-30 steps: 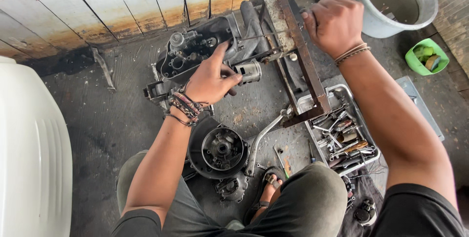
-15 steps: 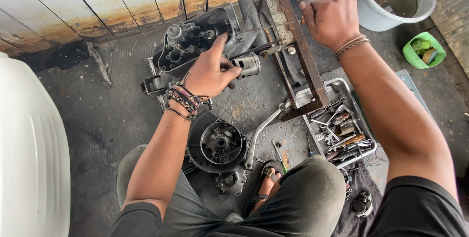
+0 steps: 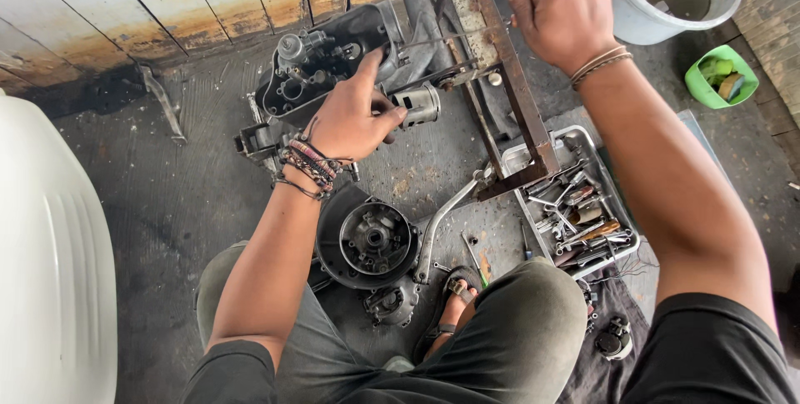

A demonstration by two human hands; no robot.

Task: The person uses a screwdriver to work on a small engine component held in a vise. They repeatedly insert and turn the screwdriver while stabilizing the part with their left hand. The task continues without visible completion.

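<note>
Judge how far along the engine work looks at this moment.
Well into strip-down: a round cover and a kick lever lie loose on the floor. In hand: the left hand rests on the opened engine case, the right hand grips the rusty frame. Left: the case interior remains exposed, tools sit in the tray.

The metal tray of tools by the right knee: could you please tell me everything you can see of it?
The tool tray is a shallow rectangular pan of dull silver metal with rounded corners. It lies flat on the concrete floor, askew, beside the person's right forearm. It holds a jumble of wrenches, sockets and a wooden-handled tool. The lower end of the rusty steel frame lies over its upper left corner. A dark cloth lies just below it. Neither hand touches it.
</note>
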